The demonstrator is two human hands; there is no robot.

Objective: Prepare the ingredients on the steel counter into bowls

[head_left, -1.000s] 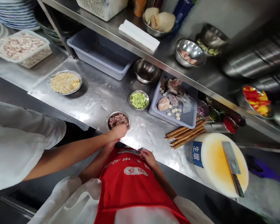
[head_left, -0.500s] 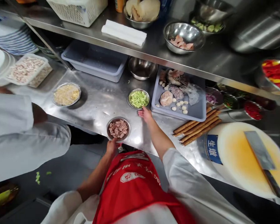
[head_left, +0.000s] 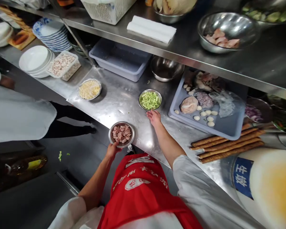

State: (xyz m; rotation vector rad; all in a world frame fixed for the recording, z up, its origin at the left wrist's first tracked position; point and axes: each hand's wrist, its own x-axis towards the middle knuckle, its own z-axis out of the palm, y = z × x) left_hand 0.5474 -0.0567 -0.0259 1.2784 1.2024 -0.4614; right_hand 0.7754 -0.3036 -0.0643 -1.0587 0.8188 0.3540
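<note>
The left hand [head_left: 112,149] pinches the near rim of a metal bowl of meat pieces [head_left: 132,133], thumb over the edge and fingers beneath. That bowl sits closer to the body than it did half a second ago: then it was at the margin of the desk [head_left: 120,95], and now it juts out past the edge, with floor showing beside it. Whether its base has lifted clear, I cannot tell.

The right hand [head_left: 153,117] is at the near rim of a smaller metal bowl of chopped green stalks [head_left: 160,100], fingers extended and slightly spread. It seems to touch the rim, with no closed grip to be made out. One second ago this hand was down by the red apron [head_left: 138,198]; half a second ago it was already at the green stalks, which rest in their place on the desk.

One second ago a co-worker's arm reached across to the meat; now the co-worker's hand [head_left: 7,82] is far off at the left margin, well apart from both bowls.

The view has swung left, so the white plates [head_left: 34,58] come fully in. Right of the green stalks, the blue-grey tray [head_left: 173,111] holds raw meat and small white rounds, and brown sticks [head_left: 228,152] lie just in front of it.
</note>
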